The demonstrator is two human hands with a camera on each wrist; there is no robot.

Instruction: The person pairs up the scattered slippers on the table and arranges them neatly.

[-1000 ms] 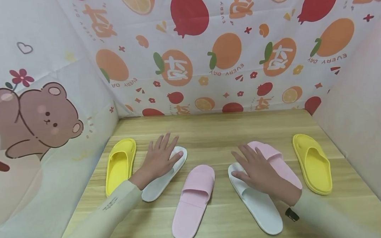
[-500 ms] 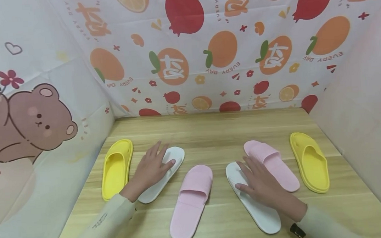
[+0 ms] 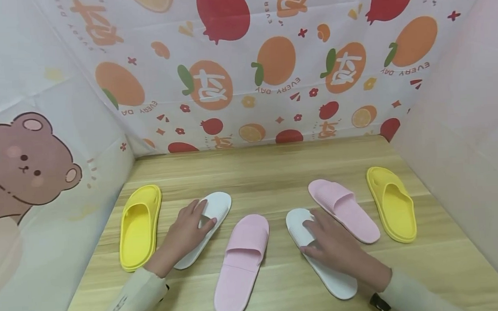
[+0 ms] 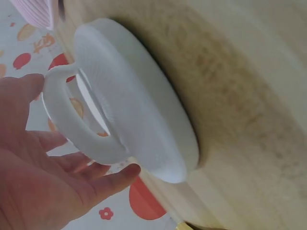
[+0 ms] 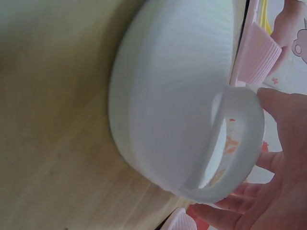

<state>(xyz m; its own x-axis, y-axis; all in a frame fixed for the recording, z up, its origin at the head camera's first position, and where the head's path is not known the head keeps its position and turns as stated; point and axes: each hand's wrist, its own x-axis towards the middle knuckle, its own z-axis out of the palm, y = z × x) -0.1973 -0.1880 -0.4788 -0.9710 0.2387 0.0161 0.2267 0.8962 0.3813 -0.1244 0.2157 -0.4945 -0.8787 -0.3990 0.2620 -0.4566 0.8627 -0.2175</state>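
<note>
My left hand (image 3: 184, 232) lies over the strap of a white slipper (image 3: 218, 204) left of the middle. In the left wrist view its thumb is at one side of the strap (image 4: 72, 127) and its spread fingers reach the other side. Over a second white slipper (image 3: 299, 223), right of the middle, is my right hand (image 3: 334, 244). The right wrist view shows the thumb at one end of that strap (image 5: 249, 136), with the fingertips by the opposite end. Both white slippers rest flat on the wooden tabletop (image 3: 258, 169).
Between the hands lies a pink slipper (image 3: 237, 279); another pink slipper (image 3: 351, 211) sits just right of the right hand. Yellow slippers stand at the far left (image 3: 139, 230) and far right (image 3: 395, 205). Printed cloth walls (image 3: 246, 81) enclose the back and sides.
Both hands have come down onto the straps of the white slippers, and their spread fingers have drawn in. The head view has shifted to the right. The slippers stay in place.
</note>
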